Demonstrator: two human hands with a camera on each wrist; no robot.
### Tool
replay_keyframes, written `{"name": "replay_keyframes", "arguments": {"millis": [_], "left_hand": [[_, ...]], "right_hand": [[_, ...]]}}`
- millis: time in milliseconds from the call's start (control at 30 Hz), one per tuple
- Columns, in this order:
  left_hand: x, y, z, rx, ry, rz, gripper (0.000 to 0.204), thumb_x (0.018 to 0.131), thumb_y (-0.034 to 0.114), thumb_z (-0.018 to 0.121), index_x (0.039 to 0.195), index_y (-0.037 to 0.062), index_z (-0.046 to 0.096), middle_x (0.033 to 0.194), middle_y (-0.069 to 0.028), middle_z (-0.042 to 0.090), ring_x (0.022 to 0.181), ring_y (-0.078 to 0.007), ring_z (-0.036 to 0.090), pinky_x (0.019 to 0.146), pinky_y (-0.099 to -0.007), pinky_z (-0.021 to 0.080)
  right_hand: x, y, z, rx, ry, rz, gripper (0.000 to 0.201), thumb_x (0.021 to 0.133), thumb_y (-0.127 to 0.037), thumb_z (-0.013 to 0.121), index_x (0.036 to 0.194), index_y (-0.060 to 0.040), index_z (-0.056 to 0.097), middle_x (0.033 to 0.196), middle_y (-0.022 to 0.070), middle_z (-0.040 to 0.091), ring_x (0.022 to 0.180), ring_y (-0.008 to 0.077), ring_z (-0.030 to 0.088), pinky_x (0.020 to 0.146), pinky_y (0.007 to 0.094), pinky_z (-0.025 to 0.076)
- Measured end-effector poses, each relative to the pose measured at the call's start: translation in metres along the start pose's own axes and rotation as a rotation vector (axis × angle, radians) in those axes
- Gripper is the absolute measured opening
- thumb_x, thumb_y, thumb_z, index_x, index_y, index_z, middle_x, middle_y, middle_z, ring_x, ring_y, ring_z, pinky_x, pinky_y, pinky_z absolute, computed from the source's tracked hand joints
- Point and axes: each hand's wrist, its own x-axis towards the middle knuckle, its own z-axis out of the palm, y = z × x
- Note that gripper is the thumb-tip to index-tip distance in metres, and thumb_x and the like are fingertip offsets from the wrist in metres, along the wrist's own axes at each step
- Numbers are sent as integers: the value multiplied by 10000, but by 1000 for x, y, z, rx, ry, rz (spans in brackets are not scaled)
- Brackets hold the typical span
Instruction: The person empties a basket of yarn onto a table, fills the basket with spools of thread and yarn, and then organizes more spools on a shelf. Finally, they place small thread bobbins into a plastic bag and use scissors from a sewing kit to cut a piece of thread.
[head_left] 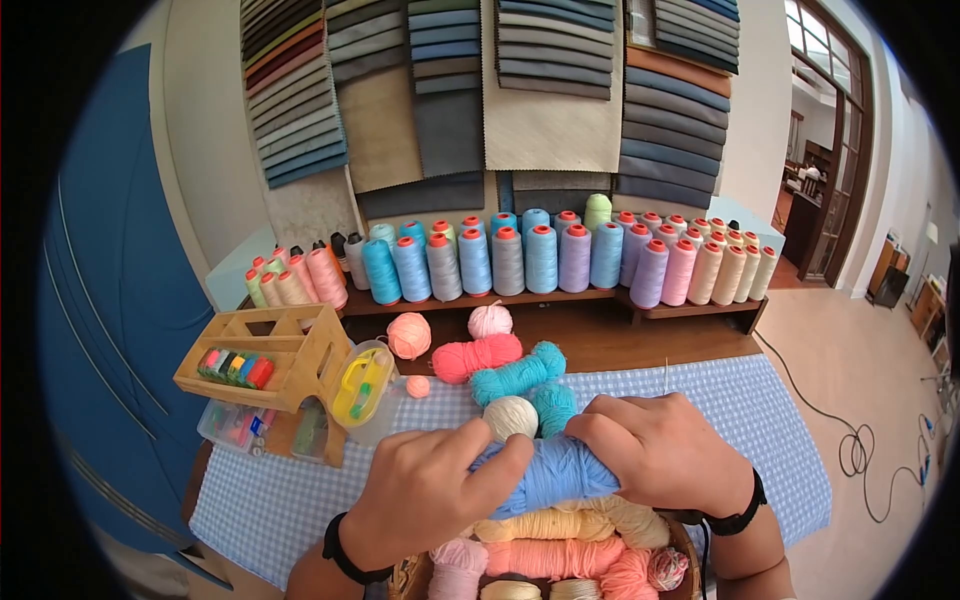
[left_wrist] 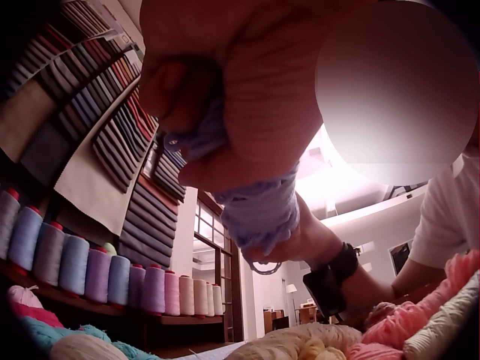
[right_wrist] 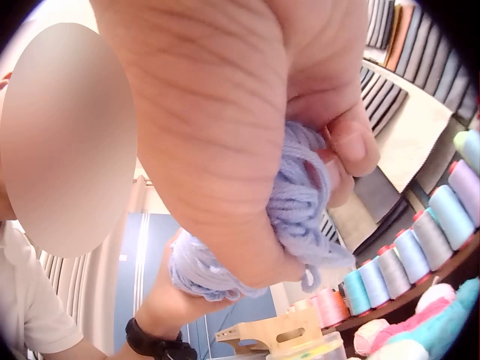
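Note:
A light blue skein of yarn (head_left: 552, 474) is held crosswise by both hands above a basket (head_left: 405, 577) of yarn. My left hand (head_left: 428, 487) grips its left end, and my right hand (head_left: 655, 445) grips the right end. In the right wrist view, fingers curl round the blue strands (right_wrist: 296, 202), with a loose loop hanging below. Under the skein, yellow yarn (head_left: 545, 525), coral yarn (head_left: 555, 557) and pale pink yarn (head_left: 458, 570) fill the basket. Just beyond the hands lie a cream ball (head_left: 510, 418) and teal skeins (head_left: 518, 372).
A wooden organiser (head_left: 270, 350) and a clear box with yellow scissors (head_left: 365, 385) stand at the left. Coral-red yarn (head_left: 477, 357), a peach ball (head_left: 408, 335) and a pink ball (head_left: 490, 320) lie farther back. Thread cones (head_left: 541, 260) line a raised shelf behind the checked cloth (head_left: 740, 430).

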Motion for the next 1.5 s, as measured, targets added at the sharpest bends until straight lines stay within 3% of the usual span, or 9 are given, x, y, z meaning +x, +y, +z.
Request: {"name": "replay_keyframes", "arguments": {"millis": [333,567,667,800,833,1033,1267,1367,1500], "left_hand": [[2,1,-4,-3,-73,-4,283,760,105,681,1042,110,656,757,-28,520,532,-213,596,480,-351,451],[-10,-9,-11,-210,-412,-17,292,716,126,699,987,50,624,717,-61,600,534,-265,637,452,-385,469],[-11,-8,-12,-361,-542,-18,279,706,159,716,919,32,587,683,-94,630,534,-310,646,458,-407,484],[-19,-3,-9,-400,-632,18,282,728,195,715,882,12,566,629,-123,634,528,-348,643,460,-440,489],[-20,-2,-9,-401,-630,15,282,728,195,715,882,12,566,629,-123,634,528,-348,643,460,-440,489],[-26,-1,4,-313,-613,-9,398,771,320,746,931,-4,580,629,-132,641,528,-349,647,458,-461,481],[-24,-7,-5,-294,-698,-12,570,675,402,839,1008,28,569,883,-102,631,856,-294,684,648,-396,535],[-20,-12,-18,-302,-678,-39,585,654,420,833,1026,51,572,933,-66,610,915,-280,669,683,-394,541],[-16,-16,-21,-327,-772,-28,543,685,421,807,1034,67,587,928,-56,621,919,-293,671,695,-405,549]], "right_hand": [[-3,-3,-1,40,-7,7,239,832,-74,621,1066,-30,598,988,76,687,729,239,699,541,363,547],[-5,-15,-10,191,-385,162,497,699,-369,824,1051,-77,627,702,87,661,586,313,659,499,403,499],[-2,-22,-16,184,-616,191,583,586,-373,891,1051,-108,659,721,67,688,593,297,681,523,382,517],[-7,-32,-12,191,-726,217,604,602,-394,869,1075,-85,656,774,59,685,660,297,691,543,385,528],[-4,-35,-13,172,-738,232,620,623,-409,860,1093,-65,649,887,69,682,702,302,691,564,388,536],[-8,-33,-4,164,-707,177,703,674,-479,836,1141,-25,574,953,107,603,733,323,683,581,401,556],[-8,-33,-6,151,-791,208,705,671,-393,870,1190,-36,552,1028,113,598,784,316,702,602,395,583],[-11,-32,-11,141,-755,208,768,677,-413,862,1323,-123,565,1128,65,620,730,303,700,608,390,583],[-12,-30,-16,151,-687,161,568,734,-211,788,1251,-114,571,1089,79,602,757,281,707,588,378,579]]}}
